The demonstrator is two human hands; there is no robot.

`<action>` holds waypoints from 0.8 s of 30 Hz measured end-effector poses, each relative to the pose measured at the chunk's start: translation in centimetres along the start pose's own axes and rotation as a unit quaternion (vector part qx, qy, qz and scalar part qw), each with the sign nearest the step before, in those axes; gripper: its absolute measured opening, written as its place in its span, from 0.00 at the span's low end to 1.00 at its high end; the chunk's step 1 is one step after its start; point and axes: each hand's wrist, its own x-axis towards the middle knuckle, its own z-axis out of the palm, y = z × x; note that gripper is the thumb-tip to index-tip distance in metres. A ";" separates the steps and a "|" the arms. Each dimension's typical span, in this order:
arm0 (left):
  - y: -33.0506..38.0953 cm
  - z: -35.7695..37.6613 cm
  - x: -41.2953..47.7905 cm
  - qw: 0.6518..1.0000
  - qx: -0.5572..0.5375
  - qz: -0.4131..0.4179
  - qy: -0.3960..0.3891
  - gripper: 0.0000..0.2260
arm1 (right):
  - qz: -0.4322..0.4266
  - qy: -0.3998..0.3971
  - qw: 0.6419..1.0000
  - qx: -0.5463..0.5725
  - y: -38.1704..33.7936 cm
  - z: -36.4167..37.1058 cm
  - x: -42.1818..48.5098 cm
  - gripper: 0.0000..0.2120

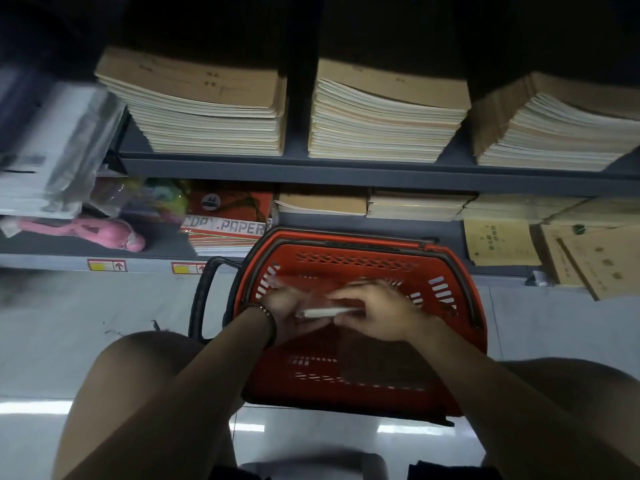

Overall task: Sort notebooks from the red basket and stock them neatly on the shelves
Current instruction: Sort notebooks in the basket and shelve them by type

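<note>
The red basket stands on the floor between my knees, in front of the shelves. Over its middle, my left hand and my right hand both hold a thin notebook seen edge-on, its pale pages showing; the hands are blurred. Tall stacks of brown-covered notebooks fill the upper shelf in three piles. Lower stacks of similar notebooks lie on the bottom shelf behind the basket. What lies inside the basket is dark and unclear.
Red packs of copy paper sit on the bottom shelf left of the basket, beside a pink toy and plastic-wrapped goods. Brown booklets lean at the right. The basket's black handle hangs at its left side.
</note>
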 end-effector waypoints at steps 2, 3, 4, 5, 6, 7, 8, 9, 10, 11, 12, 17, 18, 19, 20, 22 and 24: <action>-0.2 -0.5 0.6 0.994 0.098 0.021 0.048 0.09 | 0.105 0.026 0.989 0.105 1.9 0.3 -0.1 0.12; -0.4 -0.8 1.0 0.978 0.192 0.034 0.077 0.12 | 0.169 0.069 0.974 0.136 3.1 0.2 0.1 0.10; -0.5 -0.9 1.4 0.954 0.279 0.043 0.098 0.16 | 0.242 0.100 0.956 0.134 4.2 0.1 0.3 0.09; -0.5 -1.0 1.6 0.929 0.348 0.060 0.116 0.19 | 0.314 0.109 0.937 0.110 5.3 0.0 0.5 0.08; -0.4 -1.1 1.6 0.916 0.375 0.066 0.124 0.21 | 0.369 0.102 0.919 0.090 6.2 0.0 0.7 0.07; -0.2 -1.2 1.5 0.909 0.391 0.070 0.124 0.23 | 0.405 0.085 0.907 0.082 7.0 0.2 1.0 0.08; -0.1 -1.3 1.7 0.904 0.401 0.082 0.125 0.23 | 0.424 0.069 0.898 0.093 7.5 0.4 1.3 0.10; 0.0 -1.4 1.9 0.895 0.417 0.094 0.128 0.23 | 0.434 0.055 0.893 0.110 7.6 0.7 1.7 0.13; 0.0 -1.5 2.1 0.888 0.430 0.100 0.126 0.22 | 0.438 0.041 0.891 0.113 7.5 1.1 2.3 0.17; 0.0 -1.6 2.3 0.881 0.446 0.102 0.125 0.22 | 0.440 0.024 0.893 0.092 7.3 1.6 3.1 0.21; 0.0 -1.8 2.6 0.876 0.455 0.103 0.126 0.22 | 0.443 0.008 0.895 0.058 7.1 2.1 4.0 0.25; 0.1 -2.2 3.7 0.851 0.498 0.096 0.137 0.25 | 0.511 -0.054 0.856 -0.048 5.1 3.6 7.9 0.29; 0.1 -2.1 3.6 0.840 0.518 0.099 0.131 0.26 | 0.519 -0.058 0.852 -0.042 4.9 3.6 8.2 0.30; 0.2 -2.1 3.6 0.835 0.525 0.096 0.131 0.26 | 0.519 -0.064 0.852 -0.029 4.6 3.3 8.5 0.30; 0.3 -2.1 3.8 0.849 0.503 0.086 0.141 0.26 | 0.512 -0.080 0.855 -0.009 4.4 2.8 8.9 0.28; 0.2 -2.1 4.2 0.832 0.526 0.096 0.149 0.27 | 0.500 -0.110 0.857 0.056 4.1 1.7 9.7 0.15; -0.1 -2.1 4.3 0.820 0.541 0.094 0.163 0.30 | 0.519 -0.129 0.834 0.137 3.8 1.6 10.1 0.16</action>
